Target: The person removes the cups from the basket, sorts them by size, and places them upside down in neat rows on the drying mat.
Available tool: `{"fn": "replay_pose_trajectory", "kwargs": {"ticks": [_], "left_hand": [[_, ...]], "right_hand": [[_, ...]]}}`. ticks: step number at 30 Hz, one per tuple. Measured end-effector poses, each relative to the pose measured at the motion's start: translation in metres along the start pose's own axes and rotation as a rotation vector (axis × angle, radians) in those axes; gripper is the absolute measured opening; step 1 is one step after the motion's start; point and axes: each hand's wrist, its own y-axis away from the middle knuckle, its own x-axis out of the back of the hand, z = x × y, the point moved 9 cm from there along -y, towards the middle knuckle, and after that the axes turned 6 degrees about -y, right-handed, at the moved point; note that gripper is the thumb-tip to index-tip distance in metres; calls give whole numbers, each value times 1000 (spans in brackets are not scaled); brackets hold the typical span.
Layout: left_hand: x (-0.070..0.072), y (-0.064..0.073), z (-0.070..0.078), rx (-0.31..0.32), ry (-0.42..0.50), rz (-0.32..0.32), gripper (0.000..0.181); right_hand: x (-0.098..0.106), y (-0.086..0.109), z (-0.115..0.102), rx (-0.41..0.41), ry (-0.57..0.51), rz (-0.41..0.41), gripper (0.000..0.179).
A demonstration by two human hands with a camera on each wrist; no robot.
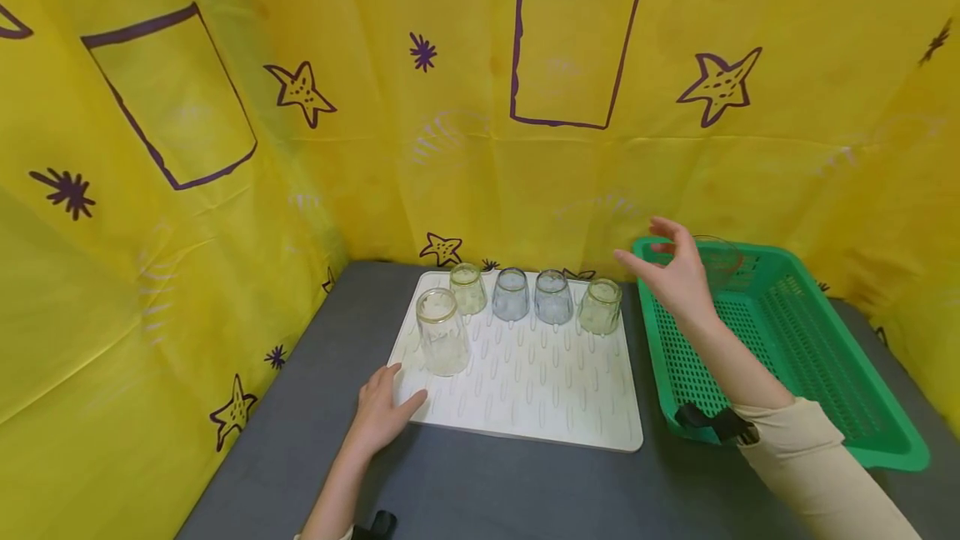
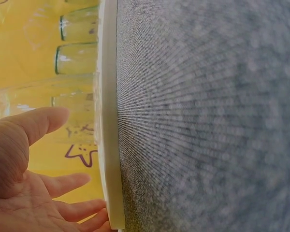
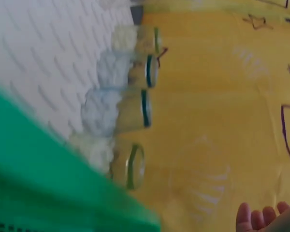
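My right hand (image 1: 678, 277) is raised over the left rear corner of a green plastic basket (image 1: 862, 373). Its thumb and fingers are spread apart, with nothing between them. Just behind it, at the basket's back edge, a clear glass (image 1: 722, 261) shows, partly hidden by the hand. My left hand (image 1: 381, 411) lies at the front left corner of a white ridged board (image 1: 525, 390), fingers loose, fingertips at its edge. Beside that hand a tall clear glass (image 1: 442, 336) stands on the board. Along the back are a green glass (image 1: 468, 290), two bluish glasses (image 1: 511, 297) and another green glass (image 1: 600, 308).
The dark grey table (image 1: 300, 423) carries the board and, close on its right, the basket. A yellow cloth (image 1: 450, 173) with drawn stars hangs right behind the board and round both sides.
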Motion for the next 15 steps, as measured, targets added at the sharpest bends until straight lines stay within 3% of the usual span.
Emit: {"fn": "replay_pose_trajectory", "kwargs": {"ticks": [9,15], "left_hand": [[2,2,2,-1,0,5,68],[1,1,2,0,4,3,67]], "right_hand": [[69,-17,38,-97,81,201,96],[96,-26,63,-158,170,209,106]]}}
